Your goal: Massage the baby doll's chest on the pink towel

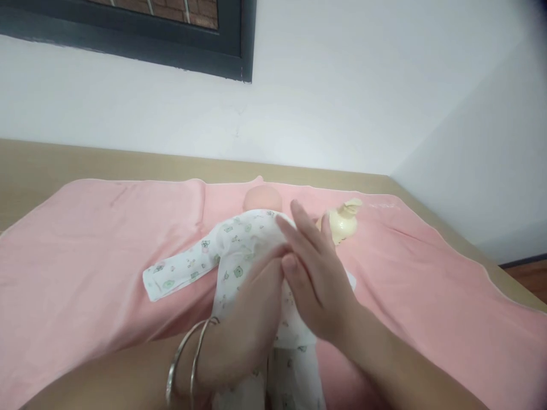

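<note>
A baby doll in a white suit (239, 267) with small green prints lies on a pink blanket. Its smooth, rounded head (262, 197) points toward the wall, and one sleeve stretches out to the left. Over the doll's body my two hands touch each other. My right hand (322, 279) is open, its fingers extended, with the thumb against the other hand. My left hand (256, 302), two silver bangles at its wrist, presses against the right palm; its fingers are blurred and partly hidden. Beyond the right fingers is a cream-coloured pump bottle (343, 223), partly covered by them.
The pink blanket (427, 273) covers most of a light wooden surface (141, 162). White walls (342, 85) meet in a corner behind and to the right. A dark window frame (231, 62) is at the upper left.
</note>
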Demonstrator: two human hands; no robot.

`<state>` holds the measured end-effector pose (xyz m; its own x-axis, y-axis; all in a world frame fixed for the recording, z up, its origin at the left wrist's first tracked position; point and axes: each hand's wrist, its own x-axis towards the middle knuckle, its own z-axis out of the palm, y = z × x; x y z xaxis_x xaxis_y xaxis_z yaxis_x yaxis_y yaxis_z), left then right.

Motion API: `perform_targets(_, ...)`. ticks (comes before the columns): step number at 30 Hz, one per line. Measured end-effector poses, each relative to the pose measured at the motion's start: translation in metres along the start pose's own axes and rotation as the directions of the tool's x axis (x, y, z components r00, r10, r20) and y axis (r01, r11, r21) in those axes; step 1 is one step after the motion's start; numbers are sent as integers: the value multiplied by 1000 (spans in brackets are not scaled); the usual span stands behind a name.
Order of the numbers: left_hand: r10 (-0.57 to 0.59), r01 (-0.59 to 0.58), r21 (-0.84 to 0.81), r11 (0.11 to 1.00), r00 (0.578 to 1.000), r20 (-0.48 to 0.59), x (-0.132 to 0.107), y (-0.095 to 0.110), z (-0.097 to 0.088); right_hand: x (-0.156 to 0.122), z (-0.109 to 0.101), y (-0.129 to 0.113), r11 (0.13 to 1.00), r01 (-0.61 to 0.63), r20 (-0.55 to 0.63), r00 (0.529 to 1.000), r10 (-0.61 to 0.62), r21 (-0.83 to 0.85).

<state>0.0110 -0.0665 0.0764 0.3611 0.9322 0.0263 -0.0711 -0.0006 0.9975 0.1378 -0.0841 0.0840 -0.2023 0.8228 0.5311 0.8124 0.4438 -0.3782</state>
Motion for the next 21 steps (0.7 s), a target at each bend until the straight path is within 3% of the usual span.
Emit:
perform_targets(3, 80, -77, 27, 997, 985, -153, 36, -9, -16, 8, 17, 17, 987, -133, 19, 991, 131, 93)
perform_targets(6, 206, -136, 233, 963, 928, -310, 69, -31, -33, 8, 43, 27, 991, -68, 174, 984, 48, 112)
perform_targets(9, 336, -197, 467, 862, 912, -236, 78, -48, -41, 5, 61, 32, 998, -1, 235, 972, -12, 55)
perform_targets(13, 435, -325, 581, 746, 899, -55, 68, -54, -42, 6, 61, 39, 1000, 15, 244, 970, -19, 21)
perform_targets(18, 467, -348, 595, 725, 883, -53, 68, -57, -44, 18, 57, 61, 999, 47, 304, 952, -42, -9)
perform_targets(21, 457, -332, 633, 699, 889, -39, 70, -62, -51, 24, 57, 72, 1000, -1, 304, 953, 4, -10)
